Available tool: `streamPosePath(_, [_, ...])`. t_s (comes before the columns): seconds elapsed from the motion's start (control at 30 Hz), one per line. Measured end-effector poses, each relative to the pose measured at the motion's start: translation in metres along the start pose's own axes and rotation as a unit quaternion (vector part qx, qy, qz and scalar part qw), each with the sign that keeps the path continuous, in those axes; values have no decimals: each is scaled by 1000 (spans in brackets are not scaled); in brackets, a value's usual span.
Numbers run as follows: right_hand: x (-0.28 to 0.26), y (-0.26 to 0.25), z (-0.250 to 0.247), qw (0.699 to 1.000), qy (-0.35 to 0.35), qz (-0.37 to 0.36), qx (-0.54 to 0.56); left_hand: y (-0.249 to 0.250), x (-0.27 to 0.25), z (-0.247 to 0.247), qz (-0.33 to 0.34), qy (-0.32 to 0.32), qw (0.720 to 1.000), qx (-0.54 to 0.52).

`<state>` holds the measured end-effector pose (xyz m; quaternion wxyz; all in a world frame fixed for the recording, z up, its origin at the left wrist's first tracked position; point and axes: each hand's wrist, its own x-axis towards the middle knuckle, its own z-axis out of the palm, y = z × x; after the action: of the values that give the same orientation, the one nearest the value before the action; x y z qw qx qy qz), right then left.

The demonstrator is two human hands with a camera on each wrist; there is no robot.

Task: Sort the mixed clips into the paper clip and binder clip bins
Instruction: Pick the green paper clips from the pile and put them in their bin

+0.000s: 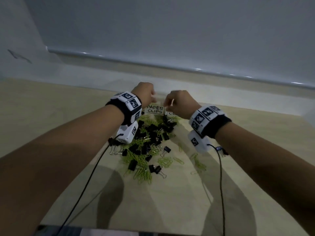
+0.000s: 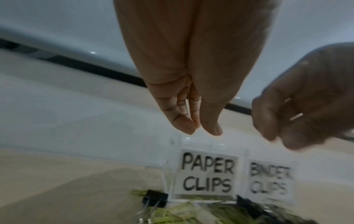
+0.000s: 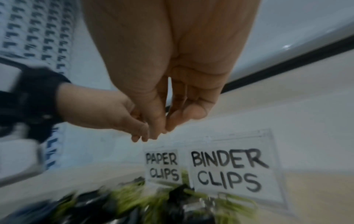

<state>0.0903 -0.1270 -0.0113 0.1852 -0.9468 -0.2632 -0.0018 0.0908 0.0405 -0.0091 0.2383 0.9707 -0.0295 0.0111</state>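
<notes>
A beige tabletop (image 1: 51, 103) fills the lower half of the head view. Behind it a white ledge (image 1: 170, 63) crosses the frame's middle, below a pale wall (image 1: 153, 23). Patterned cloth (image 3: 38, 30) fills the right-wrist view's upper left.

Left hand (image 1: 144, 94), right hand (image 1: 180, 103) raised, fingertips pinched.

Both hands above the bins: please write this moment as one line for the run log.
left hand: above paper clips bin, contents unclear | right hand: above binder clips bin, contents unclear | mixed clip pile: unsorted on table
</notes>
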Motion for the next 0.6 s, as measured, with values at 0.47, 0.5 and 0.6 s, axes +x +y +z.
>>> streamPosePath(0.47, [-91, -2, 32, 977, -179, -106, -43, 18, -154, 46, 197, -270, 934, 128])
streamPosePath(0.5, [-93, -4, 29, 977, -179, -103, -50, 18, -154, 47, 202, -267, 934, 125])
streamPosePath(0.6, [-97, -4, 25, 977, -175, -99, -68, 17, -153, 47, 220, -257, 934, 111])
